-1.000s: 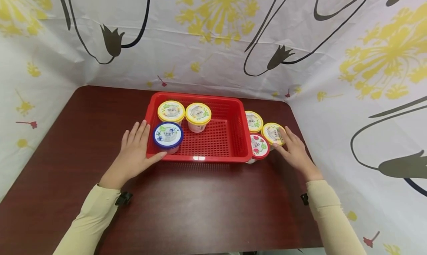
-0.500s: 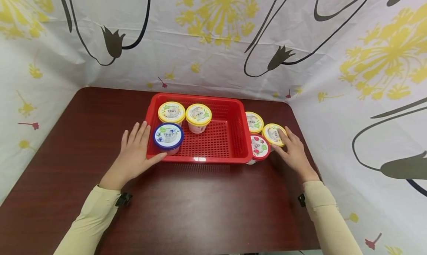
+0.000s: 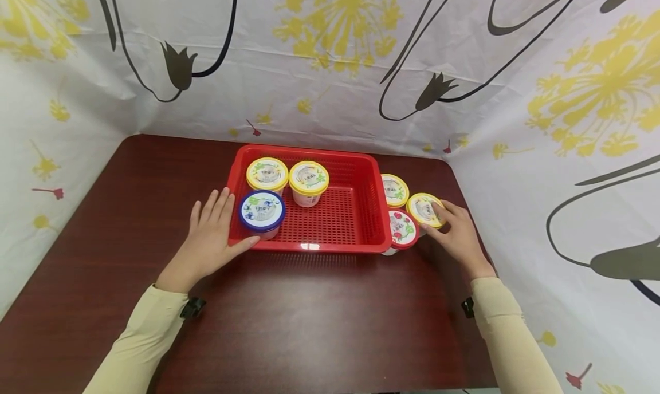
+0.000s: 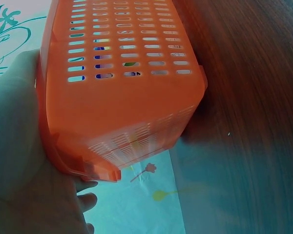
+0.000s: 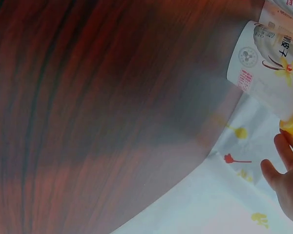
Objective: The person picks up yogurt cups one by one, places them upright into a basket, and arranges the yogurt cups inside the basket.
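Note:
My left hand (image 3: 203,242) rests with fingers straight along the left rim of a red perforated plastic basket (image 3: 304,246), thumb over its near rim. The left wrist view has the basket's outer end wall (image 4: 122,97) beside the palm. Inside stand two yellow-lidded yogurt cups (image 3: 267,173) and a blue-lidded one (image 3: 262,209). To the right of the basket, my right hand (image 3: 456,233) grips a yellow-lidded yogurt cup (image 3: 424,209) at its lid, fingers on the far right side, thumb on the near side. The right wrist view displays that cup's white printed side (image 5: 263,68).
Right against the basket's outer right wall stand a red-lidded cup (image 3: 402,229) and another yellow-lidded cup (image 3: 394,189). The dark brown table (image 3: 309,319) runs up to patterned cloth (image 3: 319,113) at the back and right side.
My right hand has come in closer around the yellow-lidded cup, its fingers further over the lid. The left hand and the basket stay in place.

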The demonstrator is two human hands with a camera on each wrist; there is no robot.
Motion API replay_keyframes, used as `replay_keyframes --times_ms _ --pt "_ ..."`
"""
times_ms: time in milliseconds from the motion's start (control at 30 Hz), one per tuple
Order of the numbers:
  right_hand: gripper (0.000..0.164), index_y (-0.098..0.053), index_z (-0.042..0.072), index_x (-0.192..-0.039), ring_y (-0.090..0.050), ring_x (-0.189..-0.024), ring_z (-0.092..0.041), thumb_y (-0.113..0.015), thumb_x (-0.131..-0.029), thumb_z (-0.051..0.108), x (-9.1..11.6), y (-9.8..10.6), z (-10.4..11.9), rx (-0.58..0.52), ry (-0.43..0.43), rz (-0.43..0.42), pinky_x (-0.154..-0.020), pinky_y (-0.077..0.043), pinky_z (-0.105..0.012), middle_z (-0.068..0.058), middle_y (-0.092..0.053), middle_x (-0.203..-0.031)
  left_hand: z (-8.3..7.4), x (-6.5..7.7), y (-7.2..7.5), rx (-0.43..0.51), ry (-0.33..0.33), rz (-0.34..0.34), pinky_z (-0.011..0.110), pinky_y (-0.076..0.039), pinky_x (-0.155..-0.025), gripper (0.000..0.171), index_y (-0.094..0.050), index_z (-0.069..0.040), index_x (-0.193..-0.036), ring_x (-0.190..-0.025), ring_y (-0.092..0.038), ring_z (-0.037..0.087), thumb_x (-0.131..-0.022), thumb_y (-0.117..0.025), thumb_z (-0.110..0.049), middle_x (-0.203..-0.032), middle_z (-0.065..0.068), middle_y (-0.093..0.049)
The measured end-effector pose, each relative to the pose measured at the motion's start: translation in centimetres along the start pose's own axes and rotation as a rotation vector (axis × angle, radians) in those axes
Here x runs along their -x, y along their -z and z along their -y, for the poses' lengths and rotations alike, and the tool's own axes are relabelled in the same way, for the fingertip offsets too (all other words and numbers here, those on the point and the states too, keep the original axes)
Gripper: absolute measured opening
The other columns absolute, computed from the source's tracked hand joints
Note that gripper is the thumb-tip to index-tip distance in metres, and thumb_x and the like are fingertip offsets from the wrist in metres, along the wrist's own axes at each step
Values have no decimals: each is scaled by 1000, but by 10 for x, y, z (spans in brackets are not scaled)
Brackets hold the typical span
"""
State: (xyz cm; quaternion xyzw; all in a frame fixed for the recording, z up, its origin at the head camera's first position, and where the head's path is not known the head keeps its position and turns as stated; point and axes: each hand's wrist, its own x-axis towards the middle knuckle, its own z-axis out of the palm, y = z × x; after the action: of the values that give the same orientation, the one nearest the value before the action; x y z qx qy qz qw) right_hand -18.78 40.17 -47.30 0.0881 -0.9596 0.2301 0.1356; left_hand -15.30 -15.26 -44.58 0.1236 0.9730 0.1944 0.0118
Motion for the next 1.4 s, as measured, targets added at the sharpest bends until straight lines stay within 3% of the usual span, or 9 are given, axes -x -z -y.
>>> replay_keyframes --times_ms 700,1067,1400 --pt "67 -61 8 -135 -46 -129 -45 -86 -77 30 -4 14 -4 -103 -112 -22 -106 -35 -63 -24 -53 -142 0 0 0 2 4 16 68 1 -121 115 -5 -3 -159 -154 1 42 -83 -55 -74 -167 20 -4" --pt "62 -64 4 -130 -47 -130 -44 -85 -77 28 -18 46 19 -111 -101 -17 -103 -38 -58 -24 -56 -139 0 -1 1 -2 2 21 69 2 -121 115 -4 -2 -159 -154 2 43 -84 -55 -73 -167 20 -3" --pt "62 -65 8 -130 -47 -131 -43 -84 -77 32 -30 69 41 -69 -68 -10 -106 -36 -60 -23 -57 -138 1 -1 0 9 0 14 68 3 -121 115 -5 -3 -159 -155 2 42 -83 -55 -74 -167 20 -3"
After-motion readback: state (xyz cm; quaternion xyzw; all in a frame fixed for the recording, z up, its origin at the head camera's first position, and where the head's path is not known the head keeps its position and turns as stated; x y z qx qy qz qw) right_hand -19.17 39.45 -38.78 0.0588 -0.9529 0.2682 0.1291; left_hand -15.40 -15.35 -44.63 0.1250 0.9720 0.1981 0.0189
